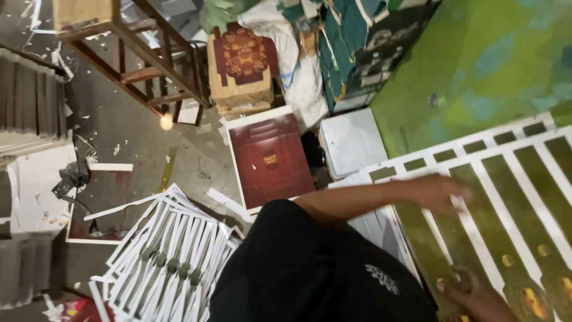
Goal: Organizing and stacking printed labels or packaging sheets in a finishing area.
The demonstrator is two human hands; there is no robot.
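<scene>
- Pressing flat, the left hand (438,192) is laid open on the white cut-out sheet (512,197), likely to keep it from sliding on the green table (476,65).
- The right hand (476,293) is rested at the sheet's near edge; its grip cannot be told.

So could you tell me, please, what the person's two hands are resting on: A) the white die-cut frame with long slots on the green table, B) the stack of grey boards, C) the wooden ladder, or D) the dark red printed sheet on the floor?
A: both the left hand and the right hand lie on the white slotted frame over the green table.
</scene>
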